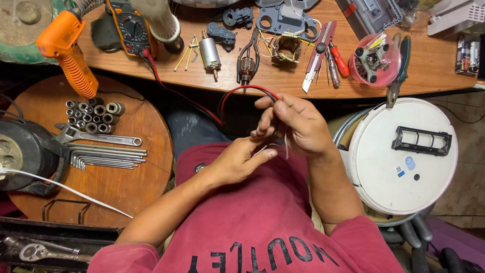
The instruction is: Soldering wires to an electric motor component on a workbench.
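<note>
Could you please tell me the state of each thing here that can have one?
Right hand: closed on the red and black leads.
Left hand: fingertips at the leads.
White round robot vacuum: flipped, brush cover in place.
Sockets: standing upright.
Hex keys: lying flat, side by side.

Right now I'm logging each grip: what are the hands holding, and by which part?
The right hand pinches the red and black wires near their free ends; the left hand touches them just below.

My right hand [298, 126] sits just above my left hand [240, 162], the wires [242, 93] between them. Left of my hands lie the hex keys [108, 157] and sockets [93, 114]; right, the robot vacuum [404, 156]; beyond, the motor [208, 53] on the workbench [434, 76].
</note>
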